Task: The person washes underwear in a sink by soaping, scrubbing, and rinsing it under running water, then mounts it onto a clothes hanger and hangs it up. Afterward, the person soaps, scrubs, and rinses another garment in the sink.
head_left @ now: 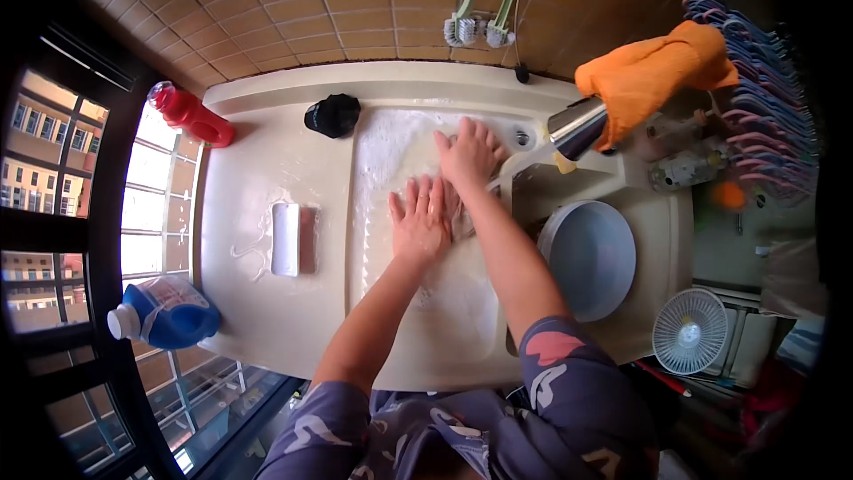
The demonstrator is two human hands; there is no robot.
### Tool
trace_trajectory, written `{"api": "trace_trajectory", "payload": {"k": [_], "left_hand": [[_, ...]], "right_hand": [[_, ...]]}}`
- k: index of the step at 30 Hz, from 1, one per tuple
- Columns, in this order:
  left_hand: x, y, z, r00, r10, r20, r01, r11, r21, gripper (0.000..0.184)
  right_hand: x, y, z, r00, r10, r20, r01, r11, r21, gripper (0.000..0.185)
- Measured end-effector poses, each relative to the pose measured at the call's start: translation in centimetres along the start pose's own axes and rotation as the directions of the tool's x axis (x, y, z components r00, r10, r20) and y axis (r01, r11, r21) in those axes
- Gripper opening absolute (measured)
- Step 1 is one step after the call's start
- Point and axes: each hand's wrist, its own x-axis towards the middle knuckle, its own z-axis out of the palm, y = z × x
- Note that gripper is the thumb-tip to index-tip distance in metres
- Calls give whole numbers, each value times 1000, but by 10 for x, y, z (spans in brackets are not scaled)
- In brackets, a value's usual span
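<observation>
Both of my hands are on the soapy washboard part of the sink. My left hand lies flat with its fingers spread, pressing on a wet, pale cloth that is hard to make out against the suds. Just above and to the right, my right hand rests with its fingers apart, its palm by the same cloth. Beside that hand is the metal faucet, with an orange cloth draped over it. Whether water is running is hard to tell.
On the left counter are a soap box, a black crumpled item, a red bottle and a blue jug. A round basin sits in the right sink. Brushes hang on the wall; a fan stands at right.
</observation>
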Motion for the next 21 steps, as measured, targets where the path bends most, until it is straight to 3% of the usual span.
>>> {"api": "trace_trajectory", "payload": {"k": [2, 3, 4, 5, 6, 7, 9, 11, 13, 14, 17, 18, 19, 20, 21], "left_hand": [[-1, -2, -4, 996, -2, 91, 4, 1000, -26, 64], [0, 1, -15, 987, 1, 161, -7, 999, 39, 62], [4, 0, -7, 987, 17, 157, -22, 999, 27, 62], [5, -2, 8, 998, 21, 67, -22, 1000, 7, 61], [3, -2, 17, 1000, 16, -16, -17, 1000, -15, 60], [5, 1, 10, 1000, 21, -12, -21, 999, -26, 60], [10, 4, -3, 990, -5, 140, 14, 998, -64, 62], [9, 5, -5, 992, -3, 127, 14, 996, -85, 62], [15, 4, -5, 995, 0, 95, 9, 995, -101, 62], [13, 4, -5, 995, 15, 95, -6, 996, -94, 62], [11, 3, -6, 993, 43, 112, -31, 994, -104, 62], [11, 2, -7, 992, 54, 111, -40, 992, -124, 62], [11, -1, -1, 992, 82, 96, -79, 996, -26, 64], [10, -2, 5, 990, 93, 104, -90, 995, -33, 64], [9, -2, 4, 988, 90, 130, -85, 995, -45, 65]], "right_hand": [[-13, -5, 16, 976, -202, -86, 210, 973, 99, 38], [-31, 3, 16, 980, -186, -74, 192, 977, 90, 38], [-47, 13, 9, 969, -238, -62, 243, 892, 380, 30], [-64, 21, 3, 954, -293, -64, 265, 725, 636, 23], [-80, 15, -13, 991, -134, -4, 69, 487, 871, 12], [-91, 25, -17, 987, -157, 35, 53, 523, 850, 9], [-88, 30, -14, 982, -171, 75, 35, 563, 825, 13], [-71, 20, -2, 966, -220, -137, 258, 774, 578, 24], [-26, 22, 8, 858, -453, -242, 514, 767, 385, 30], [-11, 11, 0, 938, -335, -93, 347, 908, 235, 29], [-10, -3, 5, 950, -189, -247, 225, 966, 127, 27], [-23, 2, 8, 974, -183, -132, 206, 959, 194, 26], [-33, 4, 3, 982, -188, -19, 186, 949, 253, 26], [-56, 6, -3, 1000, 12, 1, -10, 771, 637, 25], [-75, 17, -11, 1000, 6, 19, -18, 709, 705, 25]]}}
